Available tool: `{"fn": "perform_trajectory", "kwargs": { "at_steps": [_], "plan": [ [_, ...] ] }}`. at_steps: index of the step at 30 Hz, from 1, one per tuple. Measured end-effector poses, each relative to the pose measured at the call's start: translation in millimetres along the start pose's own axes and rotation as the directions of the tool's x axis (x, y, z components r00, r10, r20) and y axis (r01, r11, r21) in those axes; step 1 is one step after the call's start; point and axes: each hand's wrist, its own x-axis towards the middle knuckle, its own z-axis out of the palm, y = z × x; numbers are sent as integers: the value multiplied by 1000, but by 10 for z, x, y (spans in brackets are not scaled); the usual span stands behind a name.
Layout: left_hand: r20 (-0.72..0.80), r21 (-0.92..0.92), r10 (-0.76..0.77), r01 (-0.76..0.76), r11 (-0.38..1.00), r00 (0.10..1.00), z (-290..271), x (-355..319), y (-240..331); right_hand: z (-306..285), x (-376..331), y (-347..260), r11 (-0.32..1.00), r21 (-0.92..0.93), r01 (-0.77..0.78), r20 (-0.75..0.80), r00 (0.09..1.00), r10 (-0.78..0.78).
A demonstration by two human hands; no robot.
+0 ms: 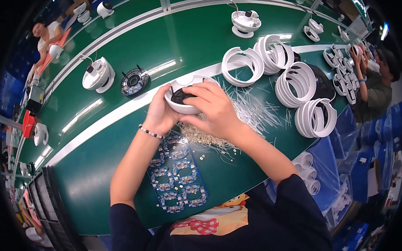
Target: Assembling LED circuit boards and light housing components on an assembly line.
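Observation:
Between my hands is a white, bowl-shaped plastic housing [183, 108] with a dark round part [179, 96] inside it. My left hand [161, 110] is closed round the housing's left side, thumb along the rim. Over the right side bends my right hand [217, 109], its fingers reaching in onto the dark part and its thumb low against the outside wall. The hand hides much of the inside. Below the housing lies a pile of small cream-coloured connectors [198, 135], next to a scatter of thin white strips [254, 110]. A panel of blue circuit boards [195, 169] lies nearer my body.
Stacked white rings [295, 86] stand to the right, near a black bag [324, 83]. Beyond a pale rail, a white half-assembled unit [98, 75] and a black ring-shaped part [134, 82] sit on the green belt. Black trays [45, 204] stand lower left. Other people work at both sides.

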Motion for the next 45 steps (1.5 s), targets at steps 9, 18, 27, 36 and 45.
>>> {"fn": "perform_trajectory", "kwargs": {
  "at_steps": [9, 18, 27, 36, 45],
  "plan": [
    [-121, 25, -8, 11, 1000, 993, 38, 236, -71, -130, 17, 296, 756, 598, -265, -190, 870, 456],
    [-138, 93, 237, -226, 970, 961, -261, 1632, 529, -438, -194, 976, 891, -424, -165, 28, 980, 195],
    [-438, 458, 419, -203, 865, 796, -378, 2023, 491, -464, -424, 1228, 920, -339, -197, -12, 979, 206],
    [-93, 796, 530, 383, -469, 843, -932, 1123, 1091, -503, -451, 187, 996, -32, 79, -113, 990, -82],
    [1, 1000, 771, -2, 0, 637, -1103, 955, 830, -4, -1068, -630, 884, 429, 184, 232, 924, -304]
  ]
}}
